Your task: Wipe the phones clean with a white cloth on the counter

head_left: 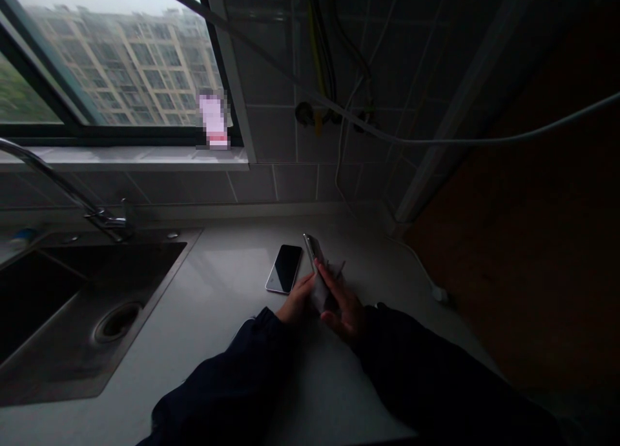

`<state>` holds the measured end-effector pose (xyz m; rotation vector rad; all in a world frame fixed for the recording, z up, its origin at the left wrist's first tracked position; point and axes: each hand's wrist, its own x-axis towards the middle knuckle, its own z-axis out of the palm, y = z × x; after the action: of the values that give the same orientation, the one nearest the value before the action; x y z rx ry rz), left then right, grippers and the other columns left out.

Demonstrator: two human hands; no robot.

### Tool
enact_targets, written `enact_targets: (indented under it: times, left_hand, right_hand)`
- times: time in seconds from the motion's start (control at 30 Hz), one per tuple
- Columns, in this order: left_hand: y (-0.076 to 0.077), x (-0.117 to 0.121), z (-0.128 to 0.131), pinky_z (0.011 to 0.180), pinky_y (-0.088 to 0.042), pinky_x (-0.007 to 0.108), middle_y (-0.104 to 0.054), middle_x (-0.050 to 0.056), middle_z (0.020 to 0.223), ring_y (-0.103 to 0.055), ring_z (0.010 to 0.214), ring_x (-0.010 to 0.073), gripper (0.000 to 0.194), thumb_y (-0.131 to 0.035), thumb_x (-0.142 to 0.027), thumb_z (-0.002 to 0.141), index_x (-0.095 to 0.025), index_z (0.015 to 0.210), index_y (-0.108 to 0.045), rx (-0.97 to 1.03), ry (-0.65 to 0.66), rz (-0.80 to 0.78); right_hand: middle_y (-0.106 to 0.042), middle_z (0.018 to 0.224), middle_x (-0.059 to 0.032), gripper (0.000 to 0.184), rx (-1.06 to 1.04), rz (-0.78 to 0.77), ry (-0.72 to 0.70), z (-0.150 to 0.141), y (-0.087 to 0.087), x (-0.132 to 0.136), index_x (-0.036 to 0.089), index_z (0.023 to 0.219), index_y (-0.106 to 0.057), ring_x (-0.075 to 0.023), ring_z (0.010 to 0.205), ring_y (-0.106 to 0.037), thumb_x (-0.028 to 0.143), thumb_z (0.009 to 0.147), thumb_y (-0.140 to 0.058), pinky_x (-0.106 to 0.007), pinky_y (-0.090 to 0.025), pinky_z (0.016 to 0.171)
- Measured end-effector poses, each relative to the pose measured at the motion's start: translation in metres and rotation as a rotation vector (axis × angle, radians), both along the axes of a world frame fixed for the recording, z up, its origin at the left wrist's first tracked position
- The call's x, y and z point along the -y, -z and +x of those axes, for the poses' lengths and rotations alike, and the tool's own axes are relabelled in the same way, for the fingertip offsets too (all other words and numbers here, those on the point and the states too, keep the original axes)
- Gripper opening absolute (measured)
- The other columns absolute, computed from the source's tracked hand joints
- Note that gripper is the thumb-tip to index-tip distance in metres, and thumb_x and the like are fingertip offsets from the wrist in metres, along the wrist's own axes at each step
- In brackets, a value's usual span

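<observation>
My left hand (pixel 296 301) is closed around the lower left edge of a smartphone (pixel 312 243), which is tilted up on its side above the counter. Flat against the phone's face lies my right hand (pixel 345 307), pressing a thin pale cloth or tissue (pixel 335 270) to it. The cloth's crumpled corner sticks out past the right fingers. Most of the phone's face is hidden by the hand and cloth. Just left of it, a second smartphone (pixel 285 270) with a dark screen rests face up on the counter, apart from both hands.
A steel sink (pixel 140 304) with a chrome faucet (pixel 104 220) is on the left. Behind it a window sill (pixel 145 159) holds a blurred pink item (pixel 213 120). A white cable (pixel 436 140) hangs across the upper right, and a plug (pixel 439 295) lies near the counter's right edge.
</observation>
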<state>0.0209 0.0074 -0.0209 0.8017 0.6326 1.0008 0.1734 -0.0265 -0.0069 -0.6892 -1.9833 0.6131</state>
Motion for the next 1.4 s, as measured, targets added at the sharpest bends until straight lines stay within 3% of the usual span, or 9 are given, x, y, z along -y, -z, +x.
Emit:
enact_targets:
  times: [0.13,0.27,0.47,0.6,0.7,0.87,1.07,1.23,1.4]
  left_hand:
    - [0.000,0.000,0.001,0.078,-0.053,0.033,-0.071,0.008,0.113,-0.068,0.095,0.0248,0.060,-0.080,-0.042,0.078,-0.022,0.132,-0.061,0.092,0.003,-0.080]
    - [0.001,-0.001,0.001,0.071,-0.053,0.029,-0.070,0.008,0.111,-0.068,0.085,0.0189,0.059,-0.081,-0.043,0.078,-0.024,0.130,-0.060,0.118,0.019,-0.069]
    - [0.003,0.000,-0.001,0.068,-0.053,0.023,-0.069,0.006,0.110,-0.068,0.085,0.0147,0.053,-0.082,-0.044,0.077,-0.023,0.123,-0.064,0.206,0.016,-0.044]
    - [0.001,0.002,-0.002,0.077,-0.056,0.026,-0.069,0.007,0.116,-0.069,0.095,0.0175,0.054,-0.079,-0.051,0.079,-0.023,0.122,-0.063,0.216,-0.010,-0.098]
    - [-0.005,0.003,-0.003,0.098,-0.053,0.035,-0.066,0.010,0.129,-0.064,0.119,0.0258,0.056,-0.076,-0.056,0.080,-0.021,0.123,-0.063,0.278,0.019,-0.114]
    - [-0.014,0.002,-0.004,0.114,-0.041,0.045,-0.066,0.009,0.135,-0.057,0.131,0.0319,0.052,-0.065,-0.059,0.087,-0.019,0.121,-0.067,0.370,0.074,-0.127]
    - [-0.018,0.007,-0.005,0.108,-0.045,0.042,-0.070,0.011,0.126,-0.060,0.127,0.0344,0.057,-0.069,-0.055,0.086,-0.017,0.128,-0.067,0.257,0.211,-0.053]
    - [-0.017,0.008,-0.002,0.084,-0.054,0.030,-0.076,0.011,0.103,-0.072,0.093,0.0236,0.056,-0.085,-0.049,0.072,-0.017,0.117,-0.073,0.173,0.262,-0.004]
    - [-0.018,0.008,-0.002,0.071,-0.052,0.024,-0.073,0.006,0.080,-0.069,0.073,0.0171,0.046,-0.086,-0.044,0.073,-0.015,0.108,-0.076,0.180,0.340,-0.016]
  right_hand:
    - [-0.037,0.164,-0.0078,0.073,-0.100,-0.098,0.046,-0.002,-0.007,0.005,0.025,0.158,-0.035,-0.0279,0.151,-0.035,0.069,0.100,-0.028,-0.044,-0.032,0.124]
    - [-0.059,0.147,-0.0086,0.043,-0.304,-0.196,0.203,-0.007,-0.008,0.008,0.026,0.128,-0.065,-0.0265,0.139,-0.053,0.049,0.106,-0.035,-0.046,-0.041,0.117]
    - [-0.069,0.132,-0.0090,0.028,-0.201,-0.031,0.269,-0.006,-0.008,0.005,0.027,0.118,-0.072,-0.0265,0.126,-0.063,0.034,0.103,-0.050,-0.045,-0.050,0.108]
    - [-0.067,0.133,-0.0101,0.037,-0.179,0.004,0.221,-0.004,-0.009,0.007,0.026,0.127,-0.069,-0.0276,0.126,-0.062,0.040,0.105,-0.043,-0.046,-0.050,0.107]
    - [-0.063,0.139,-0.0099,0.044,-0.138,0.003,0.169,-0.004,-0.007,0.007,0.026,0.134,-0.065,-0.0277,0.131,-0.058,0.045,0.106,-0.038,-0.046,-0.048,0.111]
    - [-0.033,0.165,-0.0112,0.069,0.053,-0.028,0.019,-0.004,0.002,0.006,0.021,0.157,-0.038,-0.0307,0.152,-0.033,0.062,0.102,-0.036,-0.048,-0.031,0.124]
    - [-0.003,0.172,-0.0081,0.086,0.160,0.025,0.104,-0.007,0.015,0.012,0.021,0.165,-0.006,-0.0326,0.158,-0.008,0.071,0.099,-0.029,-0.051,-0.019,0.127]
    - [-0.005,0.172,-0.0072,0.082,0.086,0.118,0.319,-0.012,0.019,0.010,0.023,0.165,-0.003,-0.0341,0.158,-0.008,0.068,0.100,-0.027,-0.054,-0.019,0.127]
    - [-0.005,0.172,-0.0042,0.074,0.031,0.163,0.364,-0.004,0.003,0.002,0.026,0.164,-0.001,-0.0361,0.157,-0.002,0.058,0.104,-0.030,-0.062,-0.017,0.126]
